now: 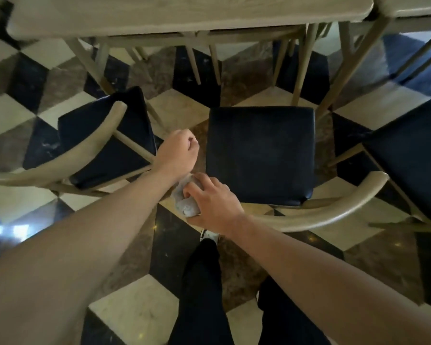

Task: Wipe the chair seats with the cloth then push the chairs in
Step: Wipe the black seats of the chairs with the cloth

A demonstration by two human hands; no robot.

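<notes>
The middle chair has a dark blue padded seat (pixel 259 153) and a curved pale wooden backrest (pixel 334 212), and stands pulled out from the table (pixel 184 16). My right hand (pixel 214 202) is shut on a crumpled grey cloth (pixel 186 204) at the backrest's left part. My left hand (pixel 178 150) is closed in a fist just left of the seat, where the backrest's left end runs; the wood there is hidden under both hands. A second chair (pixel 102 140) stands turned at the left. A third chair (pixel 408 155) is at the right edge.
The floor (pixel 135 312) is a black, white and brown cube-pattern tile. Pale wooden table legs (pixel 299 70) and further chair legs stand beyond the seats. A second table (pixel 413 6) is at the top right. My dark trouser legs (pixel 202 295) and a shoe (pixel 209 235) are below.
</notes>
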